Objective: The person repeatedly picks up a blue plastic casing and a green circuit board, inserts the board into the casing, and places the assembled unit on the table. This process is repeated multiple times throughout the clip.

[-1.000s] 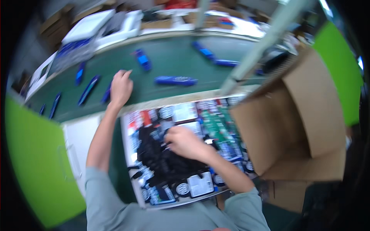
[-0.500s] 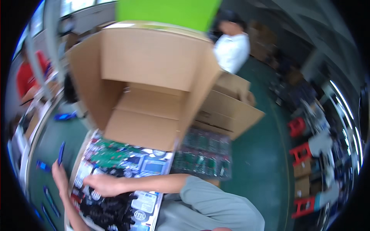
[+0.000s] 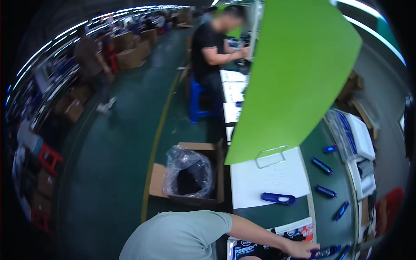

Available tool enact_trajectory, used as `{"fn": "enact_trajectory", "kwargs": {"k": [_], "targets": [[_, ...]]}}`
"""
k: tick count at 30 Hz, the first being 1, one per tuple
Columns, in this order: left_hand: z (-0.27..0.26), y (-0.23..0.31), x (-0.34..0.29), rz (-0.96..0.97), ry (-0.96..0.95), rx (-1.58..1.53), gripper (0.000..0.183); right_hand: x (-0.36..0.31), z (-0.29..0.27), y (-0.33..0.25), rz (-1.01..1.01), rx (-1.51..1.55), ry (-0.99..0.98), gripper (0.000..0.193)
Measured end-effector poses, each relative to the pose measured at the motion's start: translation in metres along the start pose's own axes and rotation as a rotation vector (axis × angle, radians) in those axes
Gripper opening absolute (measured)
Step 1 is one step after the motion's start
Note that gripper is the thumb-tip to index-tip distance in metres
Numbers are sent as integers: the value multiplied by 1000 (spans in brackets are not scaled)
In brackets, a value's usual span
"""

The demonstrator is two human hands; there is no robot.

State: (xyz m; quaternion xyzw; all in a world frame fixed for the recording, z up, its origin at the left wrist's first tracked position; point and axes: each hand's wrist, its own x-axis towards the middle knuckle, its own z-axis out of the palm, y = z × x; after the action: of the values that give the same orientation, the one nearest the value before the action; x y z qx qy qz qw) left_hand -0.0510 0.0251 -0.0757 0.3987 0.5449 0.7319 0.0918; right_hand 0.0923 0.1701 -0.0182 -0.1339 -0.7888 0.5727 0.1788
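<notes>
Blue device (image 3: 327,251), low at the right of the view, beside the printed tray: its near end lies in the left hand (image 3: 302,248), fingers closed together on it, while the far end juts free toward a second blue device (image 3: 345,251) just beyond. The right hand is out of view, so its grip cannot be told. The left forearm passes over the printed tray (image 3: 299,223), whose pale rim runs close along the bench edging; black and red printing shows inside, partly hidden by the arm. A strip of green surface (image 3: 260,215) separates this rim from the white sheet (image 3: 249,186), at whose near edge a third blue device (image 3: 278,198) lies lengthwise. A wire handle (image 3: 272,157) stands at the sheet's far end, against the upright green panel (image 3: 299,78), which bounds the reach on that side. Across the bench (image 3: 314,138), four more blue devices lie well apart, short of white foam trays (image 3: 362,134) beyond the far edge. Containers: left of the sheet, an open cardboard box (image 3: 159,180) holds a clear plastic bag (image 3: 175,162) with dark contents too dim to identify. Past it, green floor (image 3: 125,173) extends to a yellow line and beyond.
</notes>
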Motion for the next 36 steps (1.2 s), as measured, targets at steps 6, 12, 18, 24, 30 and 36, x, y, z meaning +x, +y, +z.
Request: {"fn": "enact_trajectory", "kwargs": {"k": [6, 12, 18, 24, 30, 36], "targets": [[27, 50, 4, 657, -67, -128, 22, 23, 36, -13, -2, 41, -114, 29], [22, 72, -16, 521, -73, 93, 23, 12, 48, -22, -33, -3, -109, 30], [-8, 132, -27, 192, -200, 59, 37, 19, 33, 5, -147, 6, -171, 31], [-3, 141, -26, 71, -419, 201, 34, -5, 15, -29, -151, -174, 80, 21], [30, 140, -27, 173, -636, 321, 28, -7, 35, -30, 90, 82, 26, 26], [36, 142, -31, 95, -695, 251, 29, 6, 19, -42, -150, -424, 259, 22]]}}
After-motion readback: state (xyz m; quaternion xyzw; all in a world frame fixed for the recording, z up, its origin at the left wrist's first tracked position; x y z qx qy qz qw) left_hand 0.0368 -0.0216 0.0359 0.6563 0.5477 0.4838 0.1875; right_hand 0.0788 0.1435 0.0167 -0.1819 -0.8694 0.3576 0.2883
